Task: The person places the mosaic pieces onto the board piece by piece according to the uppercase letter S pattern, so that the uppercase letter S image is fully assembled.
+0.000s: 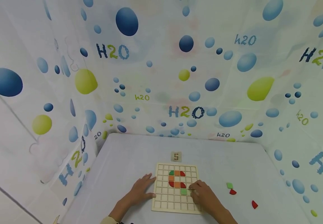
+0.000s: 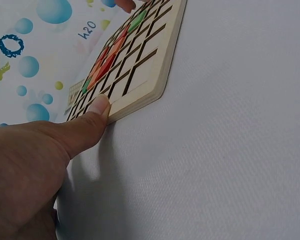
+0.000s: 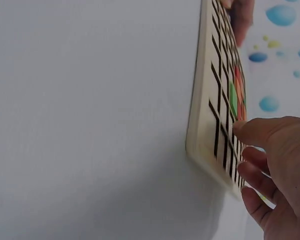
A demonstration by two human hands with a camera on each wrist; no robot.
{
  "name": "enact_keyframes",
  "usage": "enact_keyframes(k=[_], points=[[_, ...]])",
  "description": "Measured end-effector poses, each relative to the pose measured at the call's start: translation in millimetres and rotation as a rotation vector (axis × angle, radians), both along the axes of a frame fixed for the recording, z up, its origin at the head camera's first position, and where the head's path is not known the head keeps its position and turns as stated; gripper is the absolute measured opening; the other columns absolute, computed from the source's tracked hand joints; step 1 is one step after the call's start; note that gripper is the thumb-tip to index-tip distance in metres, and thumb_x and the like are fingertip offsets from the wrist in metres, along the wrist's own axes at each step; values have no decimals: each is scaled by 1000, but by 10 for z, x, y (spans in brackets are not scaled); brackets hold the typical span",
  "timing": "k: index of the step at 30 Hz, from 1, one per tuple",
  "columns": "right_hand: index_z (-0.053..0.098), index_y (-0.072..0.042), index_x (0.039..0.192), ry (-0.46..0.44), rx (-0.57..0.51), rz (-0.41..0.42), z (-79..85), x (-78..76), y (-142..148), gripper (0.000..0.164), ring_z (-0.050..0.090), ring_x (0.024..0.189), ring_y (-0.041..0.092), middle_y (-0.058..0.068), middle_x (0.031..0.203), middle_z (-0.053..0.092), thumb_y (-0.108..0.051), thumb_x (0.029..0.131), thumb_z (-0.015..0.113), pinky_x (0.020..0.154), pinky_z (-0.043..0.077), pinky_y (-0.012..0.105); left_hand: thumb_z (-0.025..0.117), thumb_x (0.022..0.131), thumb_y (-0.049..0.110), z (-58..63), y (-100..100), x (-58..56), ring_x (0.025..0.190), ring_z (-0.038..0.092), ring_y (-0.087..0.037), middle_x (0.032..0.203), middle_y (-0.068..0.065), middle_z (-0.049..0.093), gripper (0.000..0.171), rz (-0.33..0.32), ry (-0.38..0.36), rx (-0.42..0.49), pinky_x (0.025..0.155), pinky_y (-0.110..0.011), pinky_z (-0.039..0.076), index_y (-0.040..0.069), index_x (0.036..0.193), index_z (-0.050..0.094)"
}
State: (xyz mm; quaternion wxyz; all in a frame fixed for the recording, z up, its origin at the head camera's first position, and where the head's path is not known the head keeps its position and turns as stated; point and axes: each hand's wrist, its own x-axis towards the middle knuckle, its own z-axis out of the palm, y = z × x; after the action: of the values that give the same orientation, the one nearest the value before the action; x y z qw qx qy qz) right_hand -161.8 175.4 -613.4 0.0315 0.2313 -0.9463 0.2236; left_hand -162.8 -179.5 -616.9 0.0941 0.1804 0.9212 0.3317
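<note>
A square wooden grid board (image 1: 164, 203) lies on the white table. Set in its cells is a C-like curve of red, orange and green pieces (image 1: 171, 184), with a light green square (image 1: 183, 192) at its lower right. At the board's left edge rests my left hand (image 1: 140, 189), fingers spread and thumb (image 2: 99, 105) pressing the rim. My right hand (image 1: 203, 196) is over the right-hand cells, fingers bent, its foremost fingertips beside the green square. Whether those fingertips pinch a piece I cannot tell.
A small patterned card (image 1: 176, 156) with an S-like figure lies behind the board. To the right are a loose green square (image 1: 230, 185), a red quarter-round piece (image 1: 233, 192) close to it, and another red quarter-round piece (image 1: 254, 204) farther right. Bubble-printed sheeting (image 1: 155, 118) surrounds the table.
</note>
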Motion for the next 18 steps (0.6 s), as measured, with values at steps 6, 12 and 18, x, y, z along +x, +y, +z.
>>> enact_keyframes(k=[6, 12, 18], points=[[73, -20, 116, -108, -35, -242, 74, -33, 467, 24, 63, 105, 14, -7, 113, 63, -14, 94, 80, 91, 60, 42, 80, 91, 42, 17, 13, 12, 154, 30, -51, 166, -27, 36, 83, -1, 0, -5, 124, -74, 21, 6, 157, 47], [68, -2, 126, -175, -87, -329, 237, -36, 1169, 34, 68, 99, 26, 14, 116, 65, -11, 95, 77, 82, 61, 42, 79, 92, 44, 3, -2, 14, 154, 29, -52, 166, -27, 36, 82, 2, -2, -8, 124, -74, 21, 6, 158, 46], [56, 11, 132, -374, -35, -454, 330, -32, 1819, 51, 64, 109, 48, 31, 117, 63, -20, 97, 77, 87, 61, 56, 79, 92, 44, -32, -15, 17, 155, 30, -51, 166, -27, 36, 82, 0, 3, -9, 123, -75, 22, 6, 158, 47]])
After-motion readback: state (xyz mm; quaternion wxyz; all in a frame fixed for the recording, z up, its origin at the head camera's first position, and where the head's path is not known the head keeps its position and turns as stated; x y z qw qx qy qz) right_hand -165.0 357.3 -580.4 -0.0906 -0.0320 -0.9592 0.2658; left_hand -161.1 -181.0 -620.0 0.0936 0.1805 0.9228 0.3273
